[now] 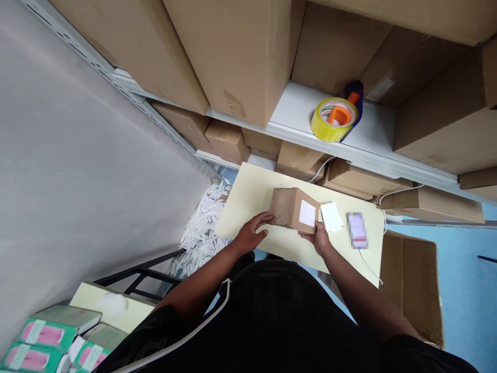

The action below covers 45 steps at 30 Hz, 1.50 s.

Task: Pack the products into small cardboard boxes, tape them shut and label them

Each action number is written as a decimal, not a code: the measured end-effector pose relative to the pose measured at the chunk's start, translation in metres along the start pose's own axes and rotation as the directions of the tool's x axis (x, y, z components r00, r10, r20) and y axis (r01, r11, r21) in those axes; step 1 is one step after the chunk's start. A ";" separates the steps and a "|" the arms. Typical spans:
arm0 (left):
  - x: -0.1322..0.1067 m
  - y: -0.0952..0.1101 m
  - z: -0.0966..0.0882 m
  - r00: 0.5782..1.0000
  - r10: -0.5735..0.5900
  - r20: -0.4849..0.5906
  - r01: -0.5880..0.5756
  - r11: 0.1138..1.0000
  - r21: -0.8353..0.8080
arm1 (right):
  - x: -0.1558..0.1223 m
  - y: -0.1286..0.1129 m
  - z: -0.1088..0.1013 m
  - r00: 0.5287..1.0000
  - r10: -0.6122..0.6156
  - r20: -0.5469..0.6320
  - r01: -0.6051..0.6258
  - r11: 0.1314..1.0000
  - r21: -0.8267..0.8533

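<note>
A small brown cardboard box (285, 207) with clear tape across it is over the cream table, a white label (307, 213) on its right face. My right hand (319, 238) grips the box's lower right edge, fingers under it and thumb up the side. At the box's left end, my left hand (252, 233) touches it with the fingertips, its thumb held apart from the fingers. To the right of the box lies a stack of white labels (331, 217), close to my right hand.
The table (248, 181) also bears a phone (357, 230) with a white cable. Above it, a shelf (295, 111) holds large cartons and a tape dispenser with yellow tape (330, 127). White paper strips (200, 228) heap at the left; an open carton (411, 285) stands right.
</note>
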State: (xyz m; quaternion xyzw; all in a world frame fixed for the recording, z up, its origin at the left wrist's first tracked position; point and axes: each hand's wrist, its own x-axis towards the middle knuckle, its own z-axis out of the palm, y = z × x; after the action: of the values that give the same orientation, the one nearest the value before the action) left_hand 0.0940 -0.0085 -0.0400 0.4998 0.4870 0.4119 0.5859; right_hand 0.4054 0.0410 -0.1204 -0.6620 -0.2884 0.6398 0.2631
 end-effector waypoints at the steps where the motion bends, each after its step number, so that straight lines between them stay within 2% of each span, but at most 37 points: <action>1: 0.001 0.003 0.001 1.000 0.001 0.003 -0.001 1.000 -0.006 | 0.001 -0.002 -0.001 1.000 0.005 0.003 -0.005 1.000 0.005; 4: 0.003 0.013 0.004 1.000 0.023 0.003 -0.024 0.999 0.025 | 0.000 -0.013 -0.005 0.999 0.042 0.011 -0.042 0.998 0.037; 8: 0.008 0.024 0.005 0.995 0.096 -0.029 -0.086 0.964 0.250 | -0.004 -0.036 -0.015 0.992 0.122 0.036 -0.123 0.992 0.038; 11: 0.015 0.028 0.005 0.989 0.138 -0.051 -0.110 0.924 0.367 | -0.010 -0.054 -0.022 0.986 0.167 -0.021 -0.168 0.986 -0.025; 13: 0.020 0.028 0.005 0.985 0.137 -0.100 -0.086 0.911 0.403 | -0.015 -0.062 -0.023 0.985 0.161 -0.067 -0.164 0.985 -0.057; 16: 0.024 0.024 0.002 0.968 0.110 -0.226 -0.005 0.906 0.423 | -0.021 -0.069 -0.019 0.996 0.052 -0.076 -0.058 0.994 -0.090; 19: 0.025 0.018 -0.002 0.947 0.062 -0.315 0.082 0.902 0.423 | -0.027 -0.069 -0.011 0.991 -0.125 -0.048 0.112 0.969 -0.220; 22: 0.025 0.014 -0.007 0.925 -0.015 -0.381 0.168 0.913 0.372 | -0.033 -0.066 -0.004 0.973 -0.232 0.000 0.217 0.911 -0.350; 26: 0.028 0.007 -0.013 0.887 -0.143 -0.439 0.284 0.918 0.276 | -0.036 -0.060 0.003 0.964 -0.267 0.002 0.250 0.900 -0.356; 32: 0.028 -0.004 -0.021 0.850 -0.244 -0.467 0.409 0.865 0.291 | -0.043 -0.054 0.017 0.960 -0.266 -0.089 0.232 0.931 -0.282; 40: 0.023 -0.009 -0.024 0.890 -0.184 -0.418 0.377 0.813 0.443 | -0.045 -0.040 0.020 0.936 -0.334 -0.114 0.281 0.901 -0.332; 45: 0.021 -0.011 -0.022 0.906 -0.192 -0.377 0.336 0.867 0.367 | -0.049 -0.037 0.019 0.905 -0.418 -0.075 0.356 0.843 -0.403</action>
State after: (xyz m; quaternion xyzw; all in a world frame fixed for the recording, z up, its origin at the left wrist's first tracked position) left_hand 0.0765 0.0137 -0.0552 0.4669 0.7199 0.2882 0.4251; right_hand 0.3840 0.0312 -0.0604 -0.6772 -0.5126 0.4500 0.2760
